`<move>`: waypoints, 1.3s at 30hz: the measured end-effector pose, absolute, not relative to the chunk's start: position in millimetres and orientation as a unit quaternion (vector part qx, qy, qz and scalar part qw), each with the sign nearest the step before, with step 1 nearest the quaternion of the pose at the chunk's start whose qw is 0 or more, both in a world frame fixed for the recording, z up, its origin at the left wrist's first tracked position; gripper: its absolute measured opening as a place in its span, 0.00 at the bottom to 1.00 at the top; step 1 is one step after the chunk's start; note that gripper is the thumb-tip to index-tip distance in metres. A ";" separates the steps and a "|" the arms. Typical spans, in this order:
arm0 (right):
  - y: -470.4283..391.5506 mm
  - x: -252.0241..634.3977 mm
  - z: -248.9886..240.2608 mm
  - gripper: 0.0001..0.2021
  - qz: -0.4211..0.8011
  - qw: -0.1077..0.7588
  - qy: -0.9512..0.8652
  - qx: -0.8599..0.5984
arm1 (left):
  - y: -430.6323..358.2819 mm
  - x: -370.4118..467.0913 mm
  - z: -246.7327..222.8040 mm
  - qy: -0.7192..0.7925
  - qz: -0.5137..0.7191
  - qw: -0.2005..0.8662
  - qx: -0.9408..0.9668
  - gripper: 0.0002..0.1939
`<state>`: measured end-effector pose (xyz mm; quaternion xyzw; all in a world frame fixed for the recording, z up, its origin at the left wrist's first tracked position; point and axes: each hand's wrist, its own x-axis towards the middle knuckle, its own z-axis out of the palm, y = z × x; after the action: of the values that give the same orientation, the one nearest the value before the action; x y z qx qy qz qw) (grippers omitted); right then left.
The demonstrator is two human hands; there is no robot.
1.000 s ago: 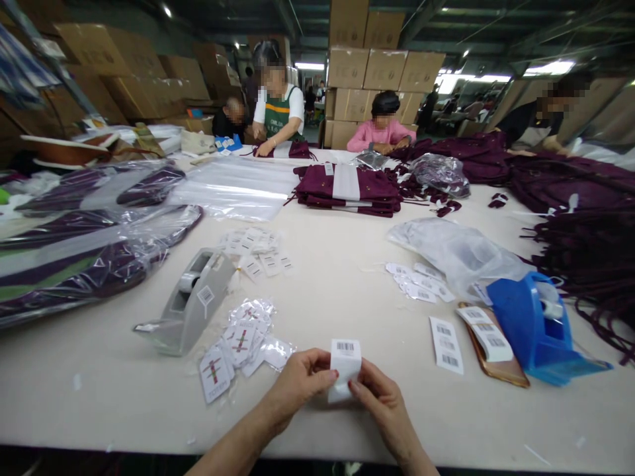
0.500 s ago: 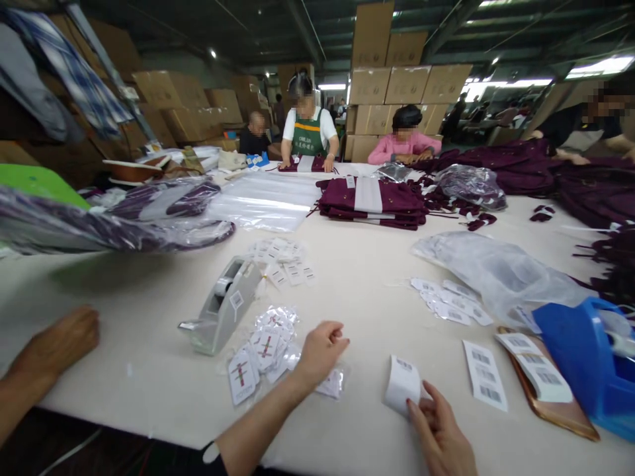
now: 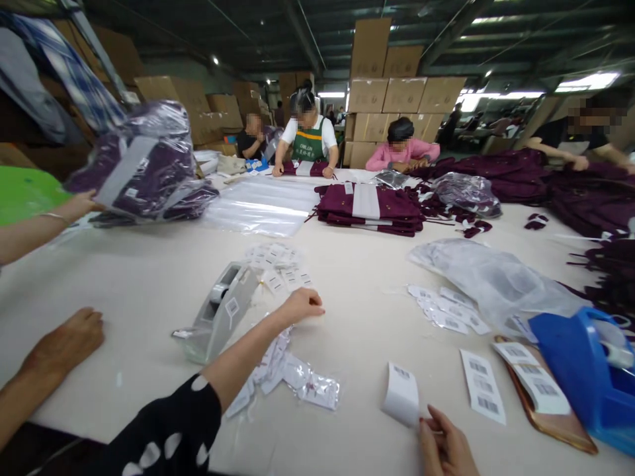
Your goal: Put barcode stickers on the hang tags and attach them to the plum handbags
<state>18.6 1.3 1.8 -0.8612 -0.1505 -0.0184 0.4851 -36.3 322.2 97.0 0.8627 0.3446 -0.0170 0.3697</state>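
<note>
Barcode left on my label strip (image 3: pixel 401 395).
Left hand (image 3: pixel 302 307) closed; right hand (image 3: pixel 445 441) curled at strip's edge (grip: can't tell).

I count two tape dispensers (image 3: pixel 224 329), left of centre and lower right; one curled label (image 3: pixel 401 396) and one flat strip (image 3: pixel 482 387), right of centre; four nearer co-workers (image 3: pixel 308 142) up top.
</note>
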 end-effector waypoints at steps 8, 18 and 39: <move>-5.3 23.2 2.5 0.27 0.030 0.458 -0.175 -0.871 | 254.3 -92.7 92.7 0.210 -0.127 0.286 0.926 0.19; -5.1 15.8 12.6 0.22 0.004 0.466 -0.181 -0.866 | 251.8 -88.3 94.3 0.211 -0.154 0.314 0.913 0.14; 67.4 -3.2 44.2 0.22 0.270 0.705 -0.055 -0.654 | 272.4 -121.8 75.1 0.249 -0.056 0.480 0.839 0.13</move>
<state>-3.2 67.4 44.2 -0.6539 -0.0550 0.2702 0.7045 -121.8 272.4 75.1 0.8392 0.2495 -0.0561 0.4800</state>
